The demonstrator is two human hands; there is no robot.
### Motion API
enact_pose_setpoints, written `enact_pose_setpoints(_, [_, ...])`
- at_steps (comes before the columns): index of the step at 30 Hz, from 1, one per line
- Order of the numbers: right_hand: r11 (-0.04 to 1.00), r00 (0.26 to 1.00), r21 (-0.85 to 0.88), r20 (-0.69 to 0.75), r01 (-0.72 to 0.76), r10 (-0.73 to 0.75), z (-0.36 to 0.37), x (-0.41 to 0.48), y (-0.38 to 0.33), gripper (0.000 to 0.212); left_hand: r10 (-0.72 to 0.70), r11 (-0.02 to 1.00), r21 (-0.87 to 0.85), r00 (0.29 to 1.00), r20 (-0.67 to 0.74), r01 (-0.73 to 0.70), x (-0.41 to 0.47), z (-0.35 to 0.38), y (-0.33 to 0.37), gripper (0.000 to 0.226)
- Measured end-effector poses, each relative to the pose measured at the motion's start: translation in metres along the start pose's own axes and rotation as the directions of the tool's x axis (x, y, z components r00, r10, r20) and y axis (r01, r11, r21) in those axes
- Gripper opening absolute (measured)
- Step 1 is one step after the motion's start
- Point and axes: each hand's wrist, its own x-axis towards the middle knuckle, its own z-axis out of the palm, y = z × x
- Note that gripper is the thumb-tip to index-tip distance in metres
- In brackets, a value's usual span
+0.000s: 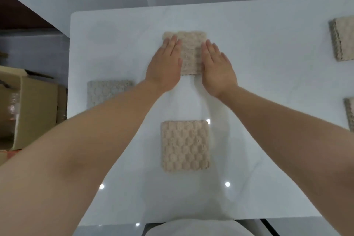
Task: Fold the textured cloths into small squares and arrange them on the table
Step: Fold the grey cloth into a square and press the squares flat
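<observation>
Both hands lie flat on the far cloth, a folded beige square that sits on the white worktop, out past the middle. The left hand presses its left side and the right hand presses its right side. The fingers are straight, so the grip of each hand is let go; nothing is pinched or held. I think the person is patting this square flat. What could go wrong? The cloth is thick and bumpy, so when the hands lift, the folds may puff up and the square may open a bit. The worktop looks shiny and smooth, so a push to one side could make the cloth slide and turn crooked. Then it would not line up with the near cloth, which lies closer to the person. If one hand presses harder than the other, the layers could slip apart and an edge could poke out. The left arm also covers part of the grey cloth, so pulling that arm back low could drag it. The top right cloth and the low right cloth are well apart and look safe.
</observation>
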Motion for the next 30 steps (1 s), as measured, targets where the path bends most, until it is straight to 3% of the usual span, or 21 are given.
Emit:
enact_pose_setpoints(7, [0.997, 0.996, -0.07, 0.087, 0.028, -0.022, 0.012, 0.061, 0.003, 0.059, 0.003, 0.995, 0.101, 0.998, 0.059, -0.009, 0.046, 0.017, -0.018, 0.06])
enact_pose_setpoints(14, [0.999, 0.997, -0.048, 0.079, 0.012, -0.008, 0.026, 0.08, -0.012, 0.058, 0.011, 0.99, 0.138, 0.999, 0.05, -0.018, 0.051, 0.018, -0.053, 0.062])
enact_pose_setpoints(20, [0.999, 0.996, -0.023, 0.084, -0.034, 0.036, 0.033, 0.077, -0.01, 0.06, -0.004, 0.998, 0.06, 0.998, 0.068, 0.0, 0.048, 0.024, -0.051, 0.066])
enact_pose_setpoints(27, [0.997, 0.973, 0.059, 0.229, -0.05, 0.035, 0.001, 0.085, -0.01, 0.059, -0.03, 0.989, 0.145, 0.978, 0.205, 0.0, 0.059, 0.005, -0.046, 0.069])
enact_pose_setpoints(30, [0.985, 0.994, 0.163, 0.105, -0.057, 0.04, -0.024, 0.061, -0.001, 0.058, -0.108, 0.994, 0.014, 0.989, 0.104, 0.107, 0.053, -0.007, -0.022, 0.068])
